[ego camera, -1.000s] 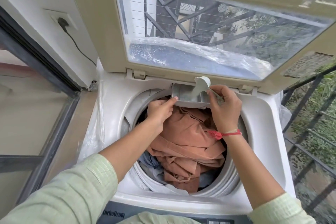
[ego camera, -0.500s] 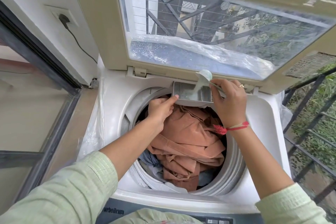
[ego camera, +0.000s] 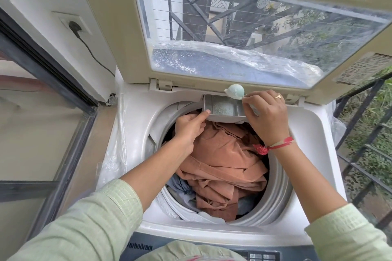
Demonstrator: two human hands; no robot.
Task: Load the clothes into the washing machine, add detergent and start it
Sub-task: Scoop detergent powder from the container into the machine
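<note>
A white top-loading washing machine [ego camera: 307,133] stands with its lid [ego camera: 118,48] raised. Rust-brown clothes [ego camera: 224,161] and some grey-blue ones fill the drum. At the drum's far rim the grey detergent drawer [ego camera: 222,108] is pulled out, with powder lying in its middle compartment. My left hand [ego camera: 189,128] holds the drawer's front left edge with the fingertips. My right hand [ego camera: 266,116] pinches the handle of a pale green scoop [ego camera: 235,91], whose bowl hovers above the drawer's back right corner.
A wall socket with a black plug and cable [ego camera: 75,26] sits on the wall at left. A dark-framed sliding door [ego camera: 42,82] is at left, metal railing [ego camera: 364,133] at right. The control panel [ego camera: 261,255] lies at the near edge. Clear plastic sheeting drapes the machine's sides.
The scoop was tipped with powder pouring into the drawer; now it is lifted back level, the pouring has stopped and powder lies in the drawer. My left hand stays on the drawer.
</note>
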